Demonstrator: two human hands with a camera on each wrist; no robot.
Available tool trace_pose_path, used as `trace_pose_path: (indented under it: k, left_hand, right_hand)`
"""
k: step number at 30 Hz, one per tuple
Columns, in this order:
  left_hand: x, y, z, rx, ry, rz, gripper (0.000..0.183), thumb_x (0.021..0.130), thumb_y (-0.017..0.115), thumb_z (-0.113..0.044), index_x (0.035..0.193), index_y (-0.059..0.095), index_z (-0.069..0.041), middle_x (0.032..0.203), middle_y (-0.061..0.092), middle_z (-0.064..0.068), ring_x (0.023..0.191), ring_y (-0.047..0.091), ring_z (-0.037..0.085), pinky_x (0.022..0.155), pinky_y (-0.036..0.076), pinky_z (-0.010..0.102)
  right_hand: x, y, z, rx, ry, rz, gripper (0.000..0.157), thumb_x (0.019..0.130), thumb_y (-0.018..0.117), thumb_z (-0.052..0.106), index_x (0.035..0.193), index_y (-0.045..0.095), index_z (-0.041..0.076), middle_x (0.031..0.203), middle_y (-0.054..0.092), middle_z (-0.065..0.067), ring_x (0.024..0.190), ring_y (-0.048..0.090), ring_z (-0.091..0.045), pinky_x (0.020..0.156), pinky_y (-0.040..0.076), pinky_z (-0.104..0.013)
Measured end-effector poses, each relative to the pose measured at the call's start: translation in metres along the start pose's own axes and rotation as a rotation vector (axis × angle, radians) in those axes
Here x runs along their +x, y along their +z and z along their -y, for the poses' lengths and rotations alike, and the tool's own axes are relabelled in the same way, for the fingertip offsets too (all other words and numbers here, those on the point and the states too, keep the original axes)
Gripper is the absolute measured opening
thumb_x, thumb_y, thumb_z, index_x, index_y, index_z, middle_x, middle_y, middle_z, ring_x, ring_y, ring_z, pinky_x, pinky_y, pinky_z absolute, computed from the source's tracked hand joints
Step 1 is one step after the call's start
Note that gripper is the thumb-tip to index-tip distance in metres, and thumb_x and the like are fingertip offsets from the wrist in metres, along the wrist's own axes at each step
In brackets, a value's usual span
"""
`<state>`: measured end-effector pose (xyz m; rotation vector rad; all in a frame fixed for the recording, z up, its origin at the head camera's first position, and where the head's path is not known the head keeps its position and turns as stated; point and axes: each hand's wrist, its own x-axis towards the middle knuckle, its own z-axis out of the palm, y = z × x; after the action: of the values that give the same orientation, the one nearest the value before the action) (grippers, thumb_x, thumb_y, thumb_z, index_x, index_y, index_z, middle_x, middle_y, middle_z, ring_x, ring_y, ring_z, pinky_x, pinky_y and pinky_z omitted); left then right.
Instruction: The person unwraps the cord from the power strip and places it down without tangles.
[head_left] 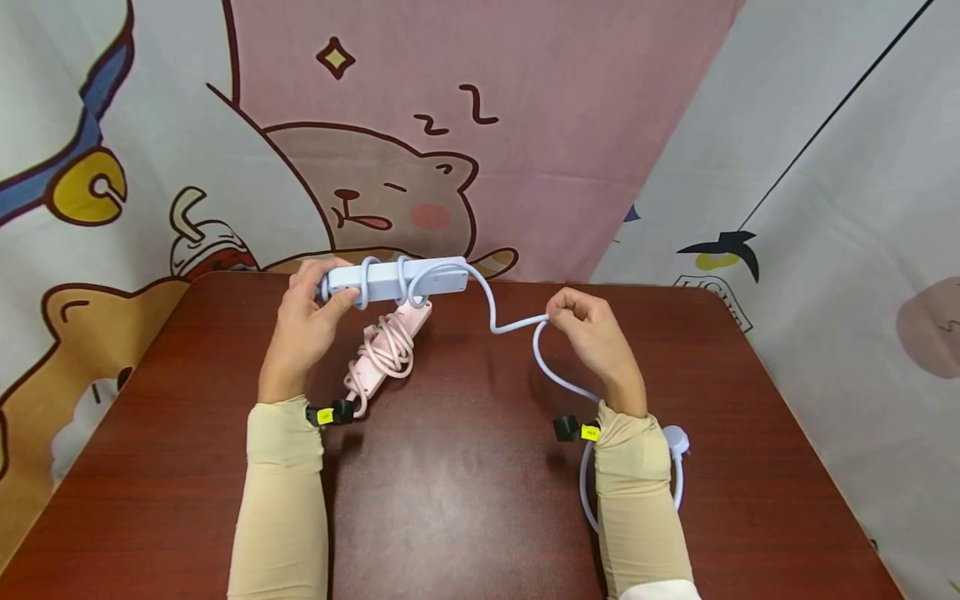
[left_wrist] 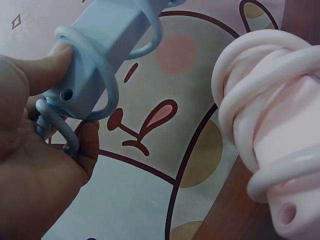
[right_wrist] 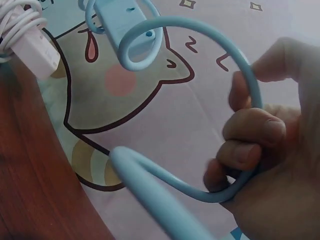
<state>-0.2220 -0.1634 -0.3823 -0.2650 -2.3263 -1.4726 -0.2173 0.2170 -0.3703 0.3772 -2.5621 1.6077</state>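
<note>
Fingers of the left hand (head_left: 300, 332) grip the left end of a pale blue power strip (head_left: 382, 283), thumb on its near face, the rest round the back and underside. Fingers of the right hand (head_left: 600, 340) are curled round the strip's pale blue cord (head_left: 517, 326), pinching it right of centre in the head view; right wrist view shows the cord passing through the bent fingers.

Blue strip: upper centre-left of head frame, held up, nearly level, a few loose cord turns round its body. Cord leaves near its right end, dips, meets the right hand, then runs down toward lower right and behind the right sleeve (head_left: 641, 500). Plug (head_left: 676, 439) just right of that sleeve, lower right.

Pink power strip (head_left: 367, 377) left of centre, just below the blue one, slanted, pink cord (head_left: 397, 357) wound round it many times. Blue strip overlaps its upper end in head view; both wrist views show a gap between them.

Reddish-brown table (head_left: 450, 500) across lower half of head frame. Cartoon-bear curtain (head_left: 405, 183) across the top. Small black cameras with yellow labels at both wrists.
</note>
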Motion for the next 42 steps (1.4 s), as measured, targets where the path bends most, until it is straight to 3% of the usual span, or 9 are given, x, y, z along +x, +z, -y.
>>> trace_pose_path:
  k: [8, 13, 14, 20, 27, 32, 42]
  left_hand:
    - [0.001, 0.002, 0.000, -0.072, 0.023, -0.042, 0.033, 0.096, 0.069, -0.005, 0.127, 0.063, -0.001, 0.113, 0.051, -0.007, 0.105, 0.044, 0.004, 0.085, 0.039, 0.015]
    - [0.000, 0.003, -0.001, -0.113, -0.003, -0.076, 0.033, 0.096, 0.067, -0.004, 0.128, 0.062, -0.001, 0.113, 0.050, -0.014, 0.105, 0.048, 0.004, 0.086, 0.042, 0.011]
    - [0.000, 0.003, -0.001, -0.121, -0.005, -0.079, 0.032, 0.096, 0.067, -0.004, 0.128, 0.062, -0.001, 0.113, 0.051, -0.015, 0.105, 0.049, 0.005, 0.087, 0.042, 0.010]
    - [-0.001, 0.004, -0.003, -0.140, 0.001, -0.061, 0.032, 0.097, 0.067, -0.006, 0.129, 0.061, 0.000, 0.114, 0.051, -0.013, 0.105, 0.051, 0.006, 0.087, 0.044, 0.011]
    - [0.000, 0.004, -0.006, -0.194, -0.012, -0.055, 0.033, 0.098, 0.066, -0.006, 0.130, 0.061, -0.001, 0.113, 0.054, -0.013, 0.106, 0.053, 0.006, 0.087, 0.045, 0.012]
    - [0.001, 0.004, -0.008, -0.250, 0.010, -0.033, 0.031, 0.098, 0.065, -0.002, 0.128, 0.061, 0.002, 0.111, 0.055, -0.012, 0.104, 0.054, 0.007, 0.087, 0.046, 0.013]
    - [0.002, 0.014, -0.012, -0.255, 0.029, 0.061, 0.030, 0.098, 0.064, -0.003, 0.128, 0.060, 0.003, 0.113, 0.055, -0.011, 0.103, 0.054, 0.009, 0.087, 0.046, 0.014]
  right_hand:
    - [-0.002, -0.002, -0.005, -0.189, 0.027, 0.131, 0.014, 0.094, 0.053, 0.013, 0.094, 0.067, 0.009, 0.090, 0.064, -0.006, 0.080, 0.051, -0.015, 0.072, 0.042, -0.028]
    - [-0.001, 0.001, -0.010, -0.295, 0.063, 0.222, 0.015, 0.093, 0.055, 0.018, 0.093, 0.069, 0.013, 0.091, 0.065, -0.002, 0.082, 0.054, -0.016, 0.074, 0.043, -0.031]
    - [-0.001, 0.002, -0.011, -0.315, 0.071, 0.237, 0.015, 0.093, 0.055, 0.018, 0.093, 0.069, 0.013, 0.091, 0.065, -0.002, 0.084, 0.054, -0.017, 0.080, 0.042, -0.033]
    - [-0.001, 0.003, -0.017, -0.452, 0.105, 0.260, 0.018, 0.093, 0.051, 0.022, 0.092, 0.068, 0.015, 0.085, 0.064, -0.002, 0.089, 0.055, -0.022, 0.099, 0.026, -0.048]
    - [0.002, 0.003, -0.032, -0.545, 0.169, 0.319, 0.014, 0.088, 0.053, 0.025, 0.082, 0.064, 0.018, 0.077, 0.059, 0.001, 0.081, 0.054, -0.019, 0.088, 0.029, -0.041]
    - [0.006, 0.004, -0.038, -0.560, 0.168, 0.342, 0.012, 0.088, 0.055, 0.026, 0.080, 0.064, 0.020, 0.075, 0.059, 0.003, 0.078, 0.054, -0.017, 0.082, 0.030, -0.038]
    - [0.006, 0.003, -0.029, -0.477, 0.141, 0.379, 0.022, 0.096, 0.059, 0.024, 0.108, 0.071, 0.011, 0.105, 0.072, -0.005, 0.095, 0.063, -0.020, 0.084, 0.048, -0.034]
